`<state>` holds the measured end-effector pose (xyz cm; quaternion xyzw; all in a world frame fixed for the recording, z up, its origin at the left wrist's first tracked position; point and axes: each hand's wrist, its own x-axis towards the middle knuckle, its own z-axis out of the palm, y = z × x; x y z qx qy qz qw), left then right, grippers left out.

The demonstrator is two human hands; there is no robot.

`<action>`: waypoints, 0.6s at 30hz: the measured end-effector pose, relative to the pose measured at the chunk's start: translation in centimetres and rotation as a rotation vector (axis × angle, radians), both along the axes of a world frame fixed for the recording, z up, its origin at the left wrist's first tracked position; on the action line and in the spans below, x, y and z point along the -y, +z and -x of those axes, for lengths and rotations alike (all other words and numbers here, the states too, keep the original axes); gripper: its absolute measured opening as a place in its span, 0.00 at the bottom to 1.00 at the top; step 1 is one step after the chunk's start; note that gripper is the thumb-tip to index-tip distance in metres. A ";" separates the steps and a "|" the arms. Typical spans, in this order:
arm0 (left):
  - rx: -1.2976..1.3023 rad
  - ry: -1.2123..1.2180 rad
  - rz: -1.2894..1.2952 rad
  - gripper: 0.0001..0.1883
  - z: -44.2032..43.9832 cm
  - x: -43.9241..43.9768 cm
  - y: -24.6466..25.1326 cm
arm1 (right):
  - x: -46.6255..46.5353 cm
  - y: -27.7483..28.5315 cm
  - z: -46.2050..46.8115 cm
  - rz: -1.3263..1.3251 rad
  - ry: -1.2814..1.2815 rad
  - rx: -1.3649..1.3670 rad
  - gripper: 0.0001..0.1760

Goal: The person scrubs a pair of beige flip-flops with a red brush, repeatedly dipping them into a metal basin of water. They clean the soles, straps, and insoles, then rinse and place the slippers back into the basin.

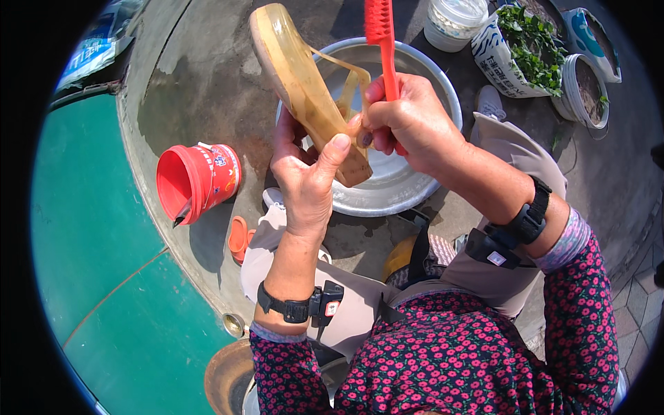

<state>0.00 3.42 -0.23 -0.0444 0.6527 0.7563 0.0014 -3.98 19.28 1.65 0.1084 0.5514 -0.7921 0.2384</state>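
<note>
My left hand [311,166] grips the lower part of a yellowish translucent plastic sandal [306,88], which tilts with its toe end up and to the left. Its thumb presses near the heel. In my right hand [410,119] is a red plastic scrub brush [388,52], its bristles upward and clear of the sandal. The fingers of that hand also touch the sandal's strap by a small round button. Below both hands stands a wide metal basin [384,199] on the ground. The sandal and my hands hide part of its inside.
A red plastic bucket [199,181] stands left of the basin, near small orange slippers [238,238]. A lidded white tub [454,23], a sack of green plants [519,57] and a white bucket of soil [583,91] are at the upper right. Green panels [104,207] lie left.
</note>
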 end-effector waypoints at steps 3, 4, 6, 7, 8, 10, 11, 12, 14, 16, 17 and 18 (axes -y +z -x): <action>0.106 -0.002 -0.116 0.37 0.4 0.9 -1.2 | -0.1 -0.3 0.5 -0.122 -0.083 0.016 0.04; 0.130 -0.012 -0.185 0.37 0.4 1.4 -1.9 | -0.5 -0.4 1.0 -0.150 -0.066 0.017 0.07; 0.263 0.021 -0.079 0.37 0.1 2.3 -3.7 | -1.4 -0.4 1.6 -0.156 -0.084 0.016 0.07; 0.290 0.022 -0.050 0.37 -0.3 2.7 -4.9 | -1.9 -0.5 1.7 -0.184 -0.140 -0.002 0.07; 0.376 0.042 0.087 0.38 -0.7 3.0 -6.2 | -2.5 -0.4 1.8 -0.171 -0.157 -0.032 0.10; 0.467 -0.025 0.355 0.45 -1.0 2.8 -9.6 | -3.8 -0.3 1.8 -0.093 -0.195 -0.019 0.11; 0.528 -0.053 0.567 0.48 -0.9 2.2 -11.5 | -4.3 -0.2 1.7 -0.068 -0.220 -0.007 0.12; 0.402 -0.073 0.717 0.49 -1.6 1.4 -13.2 | -4.8 0.0 1.5 -0.031 -0.207 0.000 0.13; 0.359 -0.207 0.936 0.50 -2.3 -0.6 -16.6 | -5.5 0.5 1.2 0.025 -0.235 0.065 0.12; 0.128 -0.396 1.165 0.49 -2.9 -2.4 -19.7 | -6.1 1.1 1.1 0.094 -0.233 0.116 0.11; 0.089 -0.508 1.246 0.50 -3.3 -3.0 -21.1 | -6.3 1.4 1.0 0.099 -0.216 0.132 0.11; 0.031 -0.615 1.359 0.50 -3.6 -3.5 -22.5 | -6.7 1.6 0.9 0.104 -0.200 0.150 0.10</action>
